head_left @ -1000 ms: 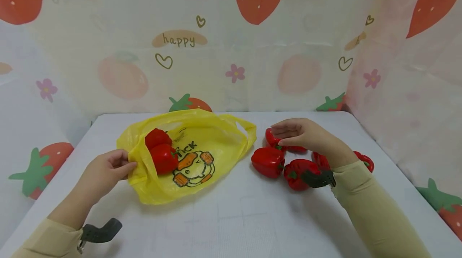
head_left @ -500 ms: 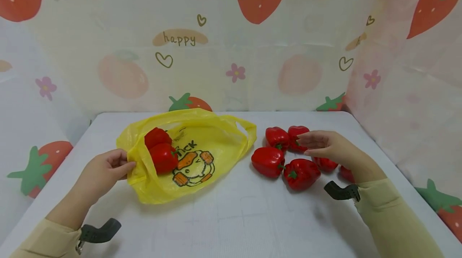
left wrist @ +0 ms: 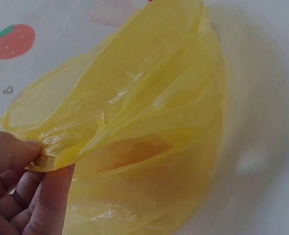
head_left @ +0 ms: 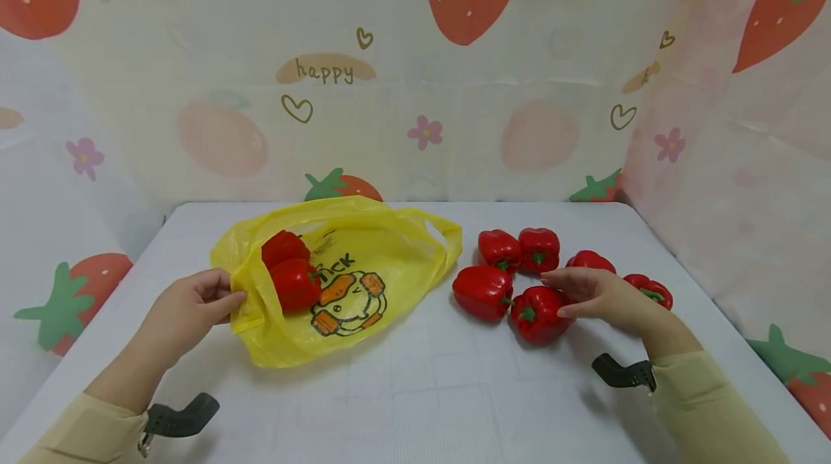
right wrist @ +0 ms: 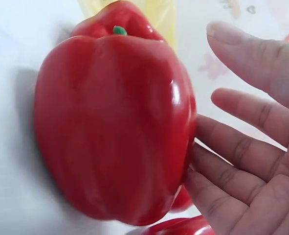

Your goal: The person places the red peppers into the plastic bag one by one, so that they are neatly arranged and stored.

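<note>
My left hand pinches the edge of a yellow plastic bag between thumb and fingers; the left wrist view shows the pinched, crumpled plastic. Inside the bag's mouth lie two red bell peppers. On the right, my right hand is beside the nearest red bell pepper, fingers spread and fairly straight. The right wrist view shows that pepper large, with the fingertips right at its side and the thumb apart from it. No pepper is enclosed by this hand.
Several more red bell peppers lie around the right hand: one at the left, two behind, and others farther right. The white table ends at a strawberry-patterned backdrop.
My right hand has moved right from above the back peppers, then down and nearer to the front pepper. The left hand and the bag have stayed in place.
</note>
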A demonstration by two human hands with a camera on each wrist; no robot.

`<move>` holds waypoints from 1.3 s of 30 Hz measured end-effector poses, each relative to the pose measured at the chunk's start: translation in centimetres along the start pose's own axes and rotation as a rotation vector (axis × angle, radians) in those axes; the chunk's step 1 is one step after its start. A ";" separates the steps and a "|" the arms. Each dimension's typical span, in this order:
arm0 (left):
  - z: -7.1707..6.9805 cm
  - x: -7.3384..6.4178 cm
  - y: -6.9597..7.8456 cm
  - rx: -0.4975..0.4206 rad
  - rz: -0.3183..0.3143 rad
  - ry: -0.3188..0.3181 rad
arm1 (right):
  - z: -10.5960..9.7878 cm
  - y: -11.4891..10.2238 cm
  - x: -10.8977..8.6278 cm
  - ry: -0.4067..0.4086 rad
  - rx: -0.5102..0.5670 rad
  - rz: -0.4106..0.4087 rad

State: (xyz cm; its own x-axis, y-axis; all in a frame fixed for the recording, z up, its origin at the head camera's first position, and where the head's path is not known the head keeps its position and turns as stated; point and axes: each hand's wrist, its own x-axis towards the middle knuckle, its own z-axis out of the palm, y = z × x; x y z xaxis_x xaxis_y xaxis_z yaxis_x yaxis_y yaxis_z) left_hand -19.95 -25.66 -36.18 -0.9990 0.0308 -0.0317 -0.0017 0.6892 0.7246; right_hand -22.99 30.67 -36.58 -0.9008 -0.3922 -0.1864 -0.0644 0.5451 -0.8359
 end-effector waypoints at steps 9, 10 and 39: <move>0.1 0.0 0.0 -0.008 -0.002 -0.007 | 0.9 1.4 -0.4 0.035 -0.055 0.034; 0.2 0.1 0.0 -0.008 -0.004 -0.009 | 1.1 1.6 -0.4 0.036 -0.056 0.046; 0.4 0.1 0.4 -0.005 0.006 -0.006 | 2.0 4.6 -0.7 0.159 -0.066 0.064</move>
State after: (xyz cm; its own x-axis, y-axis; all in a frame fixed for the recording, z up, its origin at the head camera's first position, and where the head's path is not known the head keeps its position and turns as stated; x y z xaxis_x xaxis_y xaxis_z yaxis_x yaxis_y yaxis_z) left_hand -20.04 -25.14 -36.18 -0.9987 0.0391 -0.0315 0.0039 0.6856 0.7280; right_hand -21.77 32.00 -41.33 -0.9600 -0.2363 -0.1501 -0.0281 0.6147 -0.7883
